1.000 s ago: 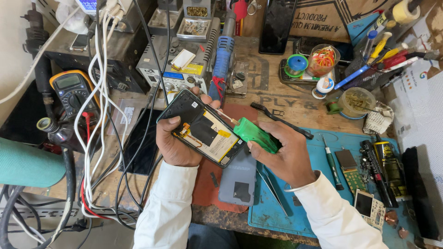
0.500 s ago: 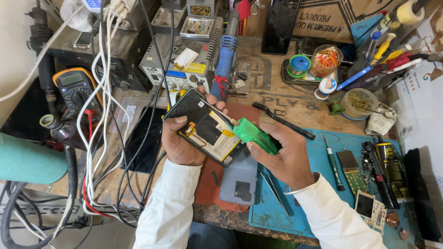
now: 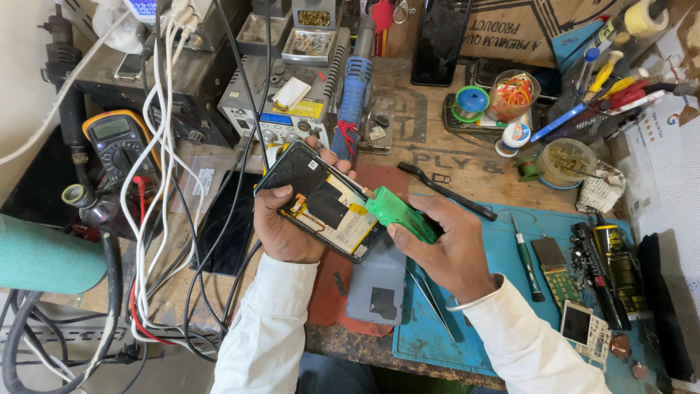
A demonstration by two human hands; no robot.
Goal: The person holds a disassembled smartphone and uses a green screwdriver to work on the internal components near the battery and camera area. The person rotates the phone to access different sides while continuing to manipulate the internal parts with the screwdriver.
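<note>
L hand (image 3: pixel 286 232) grips opened phone (image 3: pixel 323 201); R hand (image 3: pixel 450 244) closed on green tool (image 3: pixel 399 214), tip touching phone, tweezers (image 3: pixel 430 299) just below R wrist.

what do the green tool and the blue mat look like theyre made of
Green tool in the right hand: probably plastic, a bright, smooth, slightly glossy moulded body. Blue mat: likely silicone or rubber, matte, lying flat, with moulded recesses.

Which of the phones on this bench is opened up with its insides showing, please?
The phone held in the left hand, back cover off. The dark phone by the cables and the one leaning upright at the back are closed.
</note>
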